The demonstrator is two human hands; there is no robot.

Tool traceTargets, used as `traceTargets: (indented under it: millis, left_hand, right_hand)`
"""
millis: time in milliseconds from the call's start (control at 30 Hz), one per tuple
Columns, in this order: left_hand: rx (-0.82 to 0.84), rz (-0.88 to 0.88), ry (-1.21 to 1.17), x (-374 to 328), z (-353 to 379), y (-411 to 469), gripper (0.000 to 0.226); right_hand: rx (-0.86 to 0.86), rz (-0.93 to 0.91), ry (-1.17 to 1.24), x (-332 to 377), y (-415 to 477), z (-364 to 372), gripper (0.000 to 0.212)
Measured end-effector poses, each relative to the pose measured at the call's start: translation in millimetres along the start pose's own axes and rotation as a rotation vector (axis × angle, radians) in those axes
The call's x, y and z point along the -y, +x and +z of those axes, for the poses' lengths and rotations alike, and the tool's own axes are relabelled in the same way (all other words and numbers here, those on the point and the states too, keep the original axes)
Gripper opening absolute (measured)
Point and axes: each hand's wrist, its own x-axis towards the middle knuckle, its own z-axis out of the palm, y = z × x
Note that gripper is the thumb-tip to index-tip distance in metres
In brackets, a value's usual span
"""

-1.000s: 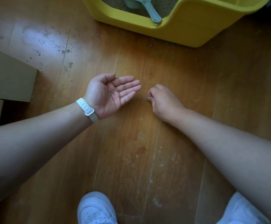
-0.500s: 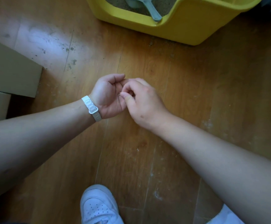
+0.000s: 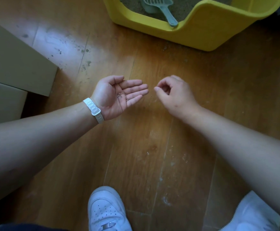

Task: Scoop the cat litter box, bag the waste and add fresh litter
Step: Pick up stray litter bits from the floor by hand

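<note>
The yellow litter box [image 3: 202, 30] is cut off by the top edge, so only its front wall and the dip in the rim show. Inside is sandy litter [image 3: 182, 7] w/ a pale blue-green slotted scoop [image 3: 159, 5] lying on it, handle end resting on the low part of the rim. The scoop's far end is out of frame.

Left hand [image 3: 117, 95] is palm up, fingers flat and spread loose, w/ a few tiny litter grains [image 3: 120, 96] sitting on the palm, too small to count tbh. White band [image 3: 94, 110] on that wrist, can't read anything on it.

Right hand [image 3: 174, 92] is just beside it, not touching, curled w/ thumb and forefinger tips pinched together. Can't tell if there's a grain between them.

Wood floor [image 3: 144, 155] has pale dusty smears. Cardboard boxes [image 3: 14, 67] at left edge, partly cropped, no print visible. Two white sneakers [image 3: 107, 209] at the bottom, both cut off.
</note>
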Motion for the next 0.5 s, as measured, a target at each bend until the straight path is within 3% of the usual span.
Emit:
traceTargets:
  millis: [200,500]
  left_hand:
    - [-0.030,0.004,0.005,-2,1,3,0.049]
    - [-0.031,-0.027,0.011,3,4,10,0.049]
  right_hand:
    - [0.213,0.109,-0.175,-36,4,6,0.016]
    - [0.235,0.046,-0.193,-40,12,22,0.015]
